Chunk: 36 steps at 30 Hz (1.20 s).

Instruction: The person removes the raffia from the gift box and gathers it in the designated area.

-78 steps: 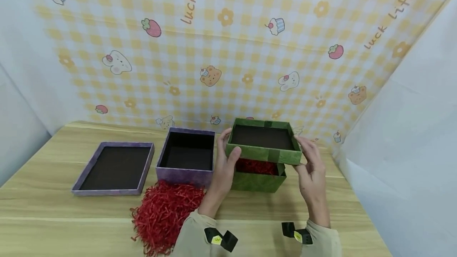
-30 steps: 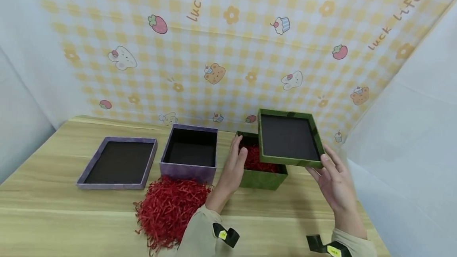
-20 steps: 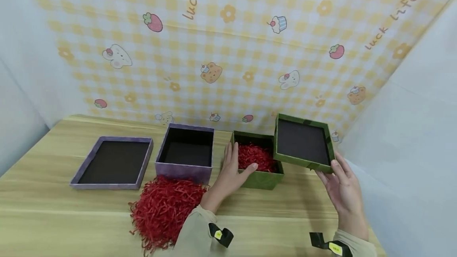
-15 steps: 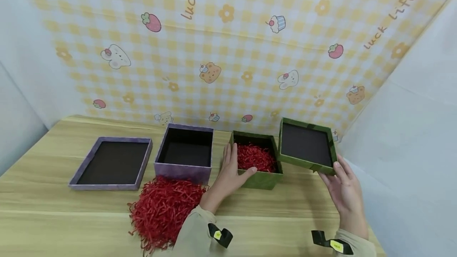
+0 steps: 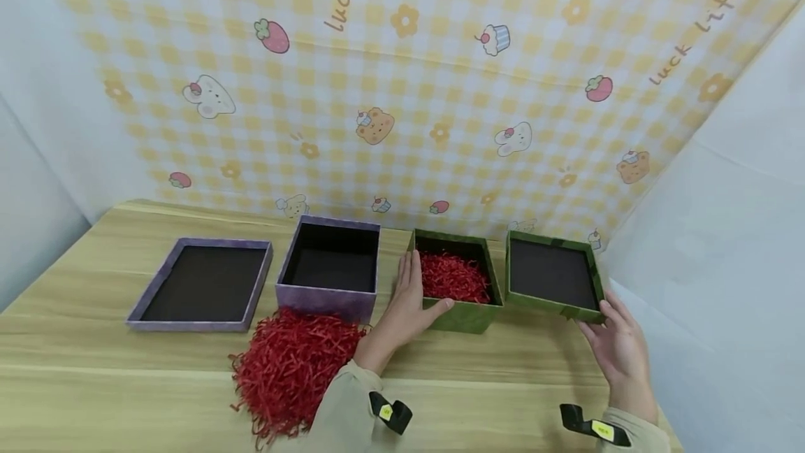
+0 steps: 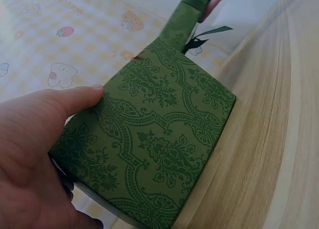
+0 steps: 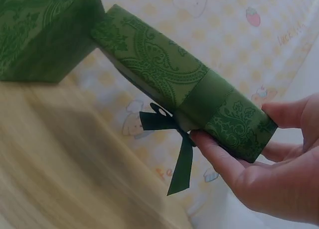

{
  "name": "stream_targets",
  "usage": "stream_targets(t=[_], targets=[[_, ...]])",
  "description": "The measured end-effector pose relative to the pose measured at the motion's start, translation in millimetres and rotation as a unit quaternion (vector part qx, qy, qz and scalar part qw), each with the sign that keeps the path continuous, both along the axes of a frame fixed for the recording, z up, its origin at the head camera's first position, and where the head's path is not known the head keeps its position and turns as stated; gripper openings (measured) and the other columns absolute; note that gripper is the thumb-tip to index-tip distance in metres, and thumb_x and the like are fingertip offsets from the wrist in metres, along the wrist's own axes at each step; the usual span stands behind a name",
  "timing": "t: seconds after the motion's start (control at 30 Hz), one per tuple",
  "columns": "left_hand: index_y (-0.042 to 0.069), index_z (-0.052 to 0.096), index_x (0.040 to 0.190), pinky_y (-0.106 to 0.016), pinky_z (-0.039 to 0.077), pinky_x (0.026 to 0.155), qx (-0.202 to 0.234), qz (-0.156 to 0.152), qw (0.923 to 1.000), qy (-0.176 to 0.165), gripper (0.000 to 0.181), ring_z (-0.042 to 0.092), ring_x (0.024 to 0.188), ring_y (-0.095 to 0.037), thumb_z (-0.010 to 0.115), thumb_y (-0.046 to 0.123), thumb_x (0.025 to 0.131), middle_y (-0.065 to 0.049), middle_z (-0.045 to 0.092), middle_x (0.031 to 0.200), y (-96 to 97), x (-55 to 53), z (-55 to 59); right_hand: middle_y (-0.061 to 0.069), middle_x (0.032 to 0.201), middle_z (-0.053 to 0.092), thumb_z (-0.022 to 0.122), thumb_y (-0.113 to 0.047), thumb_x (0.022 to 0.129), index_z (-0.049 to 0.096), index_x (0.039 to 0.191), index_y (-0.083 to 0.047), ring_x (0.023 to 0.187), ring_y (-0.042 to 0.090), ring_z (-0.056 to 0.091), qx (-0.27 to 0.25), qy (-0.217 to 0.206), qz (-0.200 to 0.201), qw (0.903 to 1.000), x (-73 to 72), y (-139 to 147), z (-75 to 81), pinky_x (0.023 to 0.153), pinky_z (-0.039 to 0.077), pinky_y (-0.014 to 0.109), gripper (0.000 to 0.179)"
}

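An open green box (image 5: 462, 317) with a paisley-like pattern stands on the table, red paper shreds (image 5: 454, 277) inside it. My left hand (image 5: 405, 306) holds its front left corner, thumb at the front rim and fingers along the left side; the left wrist view shows the thumb on the patterned front (image 6: 149, 134). To the right, my right hand (image 5: 619, 344) grips the front right corner of the green lid (image 5: 553, 275) between thumb and fingers. The lid's black inside faces up. Beneath it hangs a dark green ribbon bow (image 7: 174, 134), and there is a gap above the table.
Left of the green box stands an open purple box (image 5: 327, 299), its inside black. Farther left lies a purple lid (image 5: 195, 326), inside up. A heap of red paper shreds (image 5: 295, 376) sits before the purple box. A checked cloth (image 5: 339, 89) hangs behind the wooden table (image 5: 126, 397).
The green lid came off over the box and moved right and down, first in both hands, then in the right alone. My left hand let go of the lid and moved to the box's corner.
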<state>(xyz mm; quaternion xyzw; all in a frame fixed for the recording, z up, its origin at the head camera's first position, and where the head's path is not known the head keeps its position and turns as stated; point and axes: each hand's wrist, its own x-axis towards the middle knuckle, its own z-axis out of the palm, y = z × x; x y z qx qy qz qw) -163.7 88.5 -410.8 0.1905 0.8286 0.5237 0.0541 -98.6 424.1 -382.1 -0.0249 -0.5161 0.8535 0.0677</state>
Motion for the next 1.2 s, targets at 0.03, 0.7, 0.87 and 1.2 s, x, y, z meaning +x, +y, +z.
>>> stream_targets(t=[0.03,0.7,0.87,1.2], targets=[[0.011,-0.014,0.147,-0.050,0.006,0.109,-0.001,0.000,1.0000,0.002,0.100,-0.018,0.138,-0.024,0.058,0.046,0.089,-0.007,-0.019,0.151,0.1,0.3,0.4,-0.001,0.137,0.034,0.039,-0.011,0.101,-0.004,0.150,-0.015,0.100,0.013,0.060,0.005,-0.008,0.001,1.0000,-0.1,1.4,-1.7,0.083,0.048,0.025,0.066],[0.008,-0.012,0.148,-0.049,0.005,0.109,-0.008,-0.005,0.9999,0.004,0.098,-0.019,0.137,-0.021,0.057,0.046,0.090,-0.007,-0.019,0.151,-0.7,0.1,0.2,-0.007,0.116,0.057,0.037,-0.013,0.102,0.040,0.141,-0.020,0.100,0.015,0.060,0.040,-0.044,0.063,0.9963,-7.2,13.0,-32.0,0.082,0.049,0.028,0.040],[0.009,-0.014,0.147,-0.049,0.005,0.109,-0.002,-0.007,1.0000,0.005,0.097,-0.020,0.136,-0.020,0.056,0.046,0.090,-0.006,-0.020,0.151,-1.3,0.4,-0.4,-0.003,0.114,0.060,0.032,-0.009,0.102,0.057,0.122,-0.022,0.099,0.018,0.060,0.031,-0.039,0.091,0.9946,-9.8,12.4,-39.5,0.082,0.049,0.029,0.034],[0.008,-0.013,0.147,-0.051,0.007,0.109,-0.008,-0.006,0.9999,0.009,0.096,-0.016,0.138,-0.028,0.056,0.044,0.091,-0.012,-0.017,0.152,-1.9,3.6,-2.5,-0.006,0.116,0.056,0.032,-0.010,0.102,0.034,0.139,-0.015,0.098,0.011,0.059,0.120,-0.077,0.032,0.9892,-7.9,-0.4,-42.4,0.080,0.047,0.025,0.038]])
